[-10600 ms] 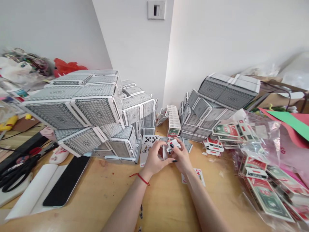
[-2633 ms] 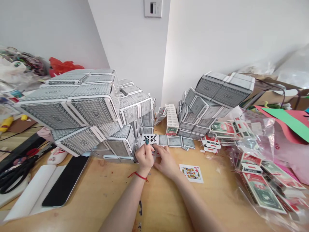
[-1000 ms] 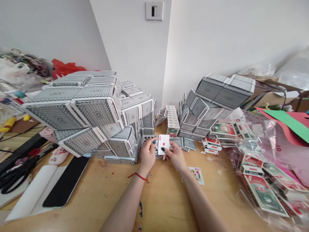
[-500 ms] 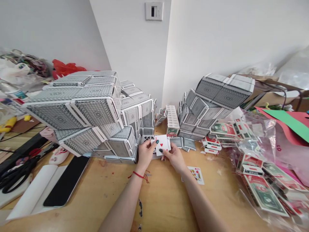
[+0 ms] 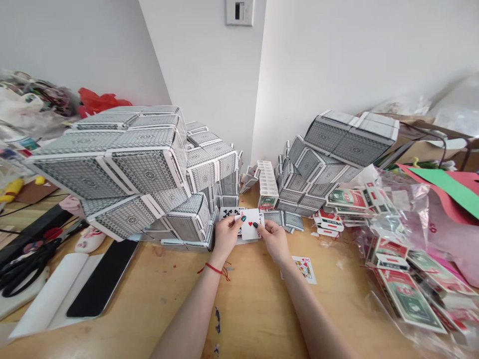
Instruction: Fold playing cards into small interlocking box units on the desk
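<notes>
Between my hands is an ace of hearts playing card (image 5: 249, 227), face up, with the edge of another card showing behind it. My left hand (image 5: 226, 234) pinches its left side, thumb on the face. My right hand (image 5: 275, 239) grips the right side, its thumb on the face too. Just behind, other face-up cards with black pips (image 5: 229, 212) lie partly hidden by the left fingers. Beside my right forearm a face card (image 5: 306, 269) rests on the table. Left of my hands stands a large structure of card-covered blocks (image 5: 142, 172).
A second card-covered structure (image 5: 314, 164) rises at the right. A row of card boxes (image 5: 266, 184) stands between the two. Green-red card boxes (image 5: 409, 299) lie in clear plastic at the right. A phone (image 5: 103, 279), white paper (image 5: 48, 294) and scissors (image 5: 33, 264) are at the left.
My right thumb has shifted up and slightly right on the cards, and the card behind now shows a different corner. My left hand keeps its hold. The view tilts down slightly.
</notes>
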Demonstrator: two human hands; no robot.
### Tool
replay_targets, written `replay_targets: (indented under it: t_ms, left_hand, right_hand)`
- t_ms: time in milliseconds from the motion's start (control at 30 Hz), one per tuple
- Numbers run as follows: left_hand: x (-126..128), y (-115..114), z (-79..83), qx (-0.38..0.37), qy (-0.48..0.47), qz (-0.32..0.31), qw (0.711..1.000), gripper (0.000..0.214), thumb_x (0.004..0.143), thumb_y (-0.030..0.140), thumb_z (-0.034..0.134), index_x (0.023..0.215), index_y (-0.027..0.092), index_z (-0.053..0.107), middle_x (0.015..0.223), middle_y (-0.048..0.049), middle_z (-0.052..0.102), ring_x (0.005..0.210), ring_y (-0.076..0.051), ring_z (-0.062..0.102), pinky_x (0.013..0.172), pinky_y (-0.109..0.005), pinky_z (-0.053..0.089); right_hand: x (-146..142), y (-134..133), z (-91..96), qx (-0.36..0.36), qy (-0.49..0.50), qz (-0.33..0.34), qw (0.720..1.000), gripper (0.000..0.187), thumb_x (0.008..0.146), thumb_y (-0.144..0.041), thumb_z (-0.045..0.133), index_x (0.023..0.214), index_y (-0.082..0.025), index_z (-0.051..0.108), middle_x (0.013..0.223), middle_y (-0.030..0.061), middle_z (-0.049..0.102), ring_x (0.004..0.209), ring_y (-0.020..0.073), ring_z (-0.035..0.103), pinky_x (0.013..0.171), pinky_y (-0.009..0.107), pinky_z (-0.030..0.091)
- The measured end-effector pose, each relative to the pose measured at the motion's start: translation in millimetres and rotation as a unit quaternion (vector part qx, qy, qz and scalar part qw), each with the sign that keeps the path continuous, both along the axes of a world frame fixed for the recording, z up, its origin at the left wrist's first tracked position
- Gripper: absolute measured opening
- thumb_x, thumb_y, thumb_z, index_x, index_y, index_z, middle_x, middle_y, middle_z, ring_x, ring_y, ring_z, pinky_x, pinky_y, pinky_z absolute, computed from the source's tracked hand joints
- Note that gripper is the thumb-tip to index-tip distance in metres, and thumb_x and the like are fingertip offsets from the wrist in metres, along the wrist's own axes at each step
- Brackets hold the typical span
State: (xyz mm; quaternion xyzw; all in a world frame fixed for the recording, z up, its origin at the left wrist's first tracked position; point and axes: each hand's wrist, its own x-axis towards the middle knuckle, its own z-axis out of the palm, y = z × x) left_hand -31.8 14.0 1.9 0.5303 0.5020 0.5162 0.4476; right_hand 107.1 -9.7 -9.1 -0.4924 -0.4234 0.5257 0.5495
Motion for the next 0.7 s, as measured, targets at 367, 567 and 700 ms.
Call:
replay_targets:
  t_ms: [367,567,700]
  left_hand:
    - [0.1,-1.1,2.1,-0.016,0.005,-0.009,1.0,0.024,0.068,0.036,0.058,0.063,0.013,0.06,0.054,0.0024,0.052,0.051,-0.009,0.044,0.048,-0.02,0.035]
    - [-1.0,-0.7,-1.5,0.001,0.041,-0.001,0.999,0.027,0.07,0.037,0.057,0.058,0.013,0.056,0.05,0.0033,0.045,0.049,-0.008,0.039,0.046,-0.02,0.03]
    - [-0.3,-2.0,2.5,-0.005,0.039,-0.006,0.999,0.028,0.071,0.038,0.055,0.058,0.013,0.054,0.052,0.0036,0.045,0.05,-0.008,0.037,0.047,-0.019,0.03]
  right_hand:
    - [0.4,-0.1,-0.4,-0.01,0.016,0.006,1.0,0.025,0.066,-0.041,0.064,0.073,-0.018,0.057,0.06,-0.0007,0.058,0.059,0.0155,0.055,0.058,0.027,0.043]
    - [-0.1,0.0,0.4,-0.01,0.017,0.005,1.0,0.027,0.063,-0.042,0.065,0.071,-0.018,0.057,0.059,0.0001,0.059,0.057,0.0158,0.054,0.058,0.027,0.044]
    - [0.1,-0.7,2.3,-0.016,-0.002,0.002,1.0,0.031,0.062,-0.044,0.065,0.073,-0.016,0.058,0.06,0.0009,0.061,0.057,0.0152,0.054,0.055,0.025,0.043]
